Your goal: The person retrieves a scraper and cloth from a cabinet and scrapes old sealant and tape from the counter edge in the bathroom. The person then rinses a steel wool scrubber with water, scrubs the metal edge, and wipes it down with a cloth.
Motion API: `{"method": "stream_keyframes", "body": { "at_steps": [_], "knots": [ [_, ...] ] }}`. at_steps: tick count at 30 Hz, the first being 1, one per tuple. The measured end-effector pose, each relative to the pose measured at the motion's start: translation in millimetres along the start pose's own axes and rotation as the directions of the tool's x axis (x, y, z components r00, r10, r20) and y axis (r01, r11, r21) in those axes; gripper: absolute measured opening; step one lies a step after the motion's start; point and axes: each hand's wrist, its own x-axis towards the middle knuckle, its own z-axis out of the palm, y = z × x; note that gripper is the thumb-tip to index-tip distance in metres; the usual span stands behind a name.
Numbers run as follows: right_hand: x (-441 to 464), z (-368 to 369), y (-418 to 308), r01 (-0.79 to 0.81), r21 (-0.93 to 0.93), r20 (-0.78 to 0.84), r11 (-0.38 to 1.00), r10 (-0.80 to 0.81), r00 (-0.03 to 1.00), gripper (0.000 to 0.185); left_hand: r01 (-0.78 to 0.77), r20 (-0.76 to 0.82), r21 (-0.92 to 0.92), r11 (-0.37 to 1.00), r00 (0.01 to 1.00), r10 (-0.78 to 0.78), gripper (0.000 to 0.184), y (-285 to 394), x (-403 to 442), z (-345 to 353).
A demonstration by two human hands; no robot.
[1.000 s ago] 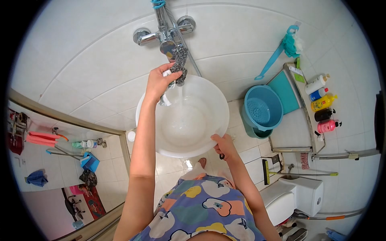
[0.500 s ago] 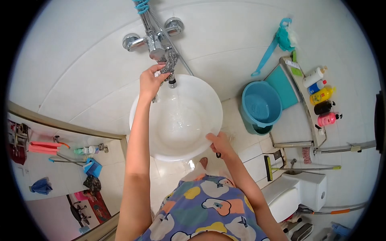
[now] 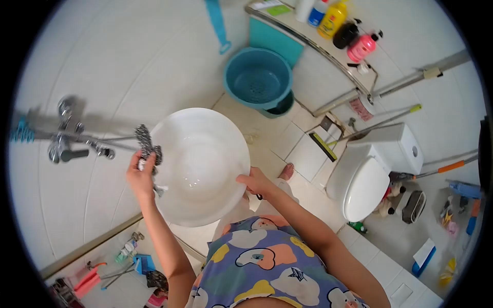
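Note:
A big white basin [image 3: 197, 205] hangs in front of me, tilted, with a little water glinting in its bottom. On its near right rim, the fingers of my right hand [image 3: 257, 183] are wrapped over the edge. My left hand [image 3: 141, 177] is at the basin's left side, pinching a crumpled, speckled grey-and-white cloth [image 3: 144, 139]. Some white material shows below those fingers; whether it belongs to the cloth I cannot tell. The chrome wall tap [image 3: 69, 141] is to the left, apart from the basin.
Against the wall stands a blue tub [image 3: 257, 77] on a green bucket [image 3: 281, 107]. Several bottles line a ledge [image 3: 328, 51]. A squeegee [image 3: 323, 147] lies near the white toilet [image 3: 365, 190]. My foot [image 3: 287, 172] is on the tiled floor.
My view has turned right. The basin has come away from under the tap, with my right hand on its rim. My left hand has left the tap area with the cloth.

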Motion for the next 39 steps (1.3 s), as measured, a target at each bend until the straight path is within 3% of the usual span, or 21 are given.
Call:
{"method": "stream_keyframes", "body": {
  "at_steps": [1,3,5,9,11,13,15,17,20,21,23,26,29,30,33,35,37,39],
  "knots": [
    [-6.0,-21.6,3.0,-0.002,-0.031,-0.027,1.000,0.001,1.000,0.036,0.096,0.092,0.010,0.995,0.991,-0.097,0.035,14.6,-14.0,25.5],
    [-11.4,-65.9,16.5,0.040,-0.117,-0.126,0.992,-0.055,0.990,0.044,0.018,0.177,0.040,0.999,0.984,-0.025,0.033,-3.1,-26.5,77.4],
    [-10.7,-107.3,43.2,0.110,-0.233,-0.272,0.966,-0.173,0.947,0.053,0.115,0.345,-0.040,0.993,0.934,-0.094,0.033,-1.5,-47.0,129.9],
    [-21.1,-198.9,60.0,-0.034,-0.262,-0.447,0.964,-0.090,0.890,0.062,0.293,0.518,0.192,0.937,0.781,-0.350,0.035,-8.0,-82.0,242.3],
    [-7.2,-247.9,104.7,-0.085,-0.253,-0.520,0.964,-0.062,0.852,0.062,0.215,0.631,0.300,0.929,0.686,-0.363,0.039,-39.4,-92.1,292.2],
    [-2.8,-288.1,120.0,-0.205,-0.049,-0.553,0.977,0.145,0.820,0.060,0.226,0.698,0.283,0.932,0.618,-0.362,0.044,-66.3,-106.1,341.8],
    [10.4,-325.8,157.1,-0.240,0.085,-0.576,0.967,0.245,0.780,0.051,0.276,0.735,0.328,0.903,0.526,-0.428,0.044,-80.0,-115.4,387.3],
    [27.0,-347.3,183.9,-0.188,0.232,-0.619,0.954,0.294,0.728,0.045,0.237,0.763,0.392,0.889,0.457,-0.458,0.044,-115.8,-118.5,427.9],
    [69.2,-373.1,235.4,-0.157,0.285,-0.696,0.946,0.317,0.645,0.040,0.119,0.821,0.393,0.912,0.401,-0.406,0.044,-176.4,-113.3,484.1],
    [84.3,-380.1,248.7,-0.076,0.360,-0.704,0.930,0.324,0.632,0.033,0.060,0.837,0.358,0.932,0.422,-0.349,0.044,-199.6,-110.3,500.9],
    [115.9,-400.4,272.7,-0.090,0.489,-0.675,0.868,0.441,0.592,0.023,-0.075,0.860,0.284,0.956,0.461,-0.220,0.044,-245.4,-98.3,537.1],
    [158.6,-420.6,315.5,0.036,0.578,-0.654,0.815,0.437,0.618,0.014,-0.149,0.873,0.343,0.927,0.415,-0.256,0.046,-274.2,-71.6,584.5],
    [192.4,-434.1,351.0,-0.002,0.606,-0.648,0.796,0.495,0.579,0.017,-0.199,0.893,0.328,0.923,0.384,-0.235,0.049,-313.2,-55.2,629.8],
    [193.2,-438.4,363.5,0.035,0.633,-0.619,0.773,0.480,0.622,0.018,-0.216,0.912,0.274,0.937,0.369,-0.182,0.051,-322.2,-52.1,641.5],
    [204.5,-447.9,396.1,0.060,0.658,-0.596,0.750,0.471,0.650,0.021,-0.136,0.890,0.365,0.921,0.343,-0.302,0.053,-340.8,-40.9,673.9],
    [210.0,-455.5,414.0,0.061,0.652,-0.627,0.755,0.493,0.603,0.024,0.192,0.888,0.266,0.945,0.332,-0.317,0.053,-344.3,-28.6,684.3],
    [210.4,-462.5,410.7,0.091,0.622,-0.675,0.778,0.474,0.566,0.026,0.554,0.865,0.084,0.828,0.372,-0.337,0.052,-345.2,-18.9,689.9],
    [205.0,-477.9,430.0,0.076,0.586,-0.695,0.807,0.453,0.559,0.033,0.655,0.840,-0.060,0.753,0.441,-0.316,0.048,-337.4,-12.6,691.0]
  ]
}}
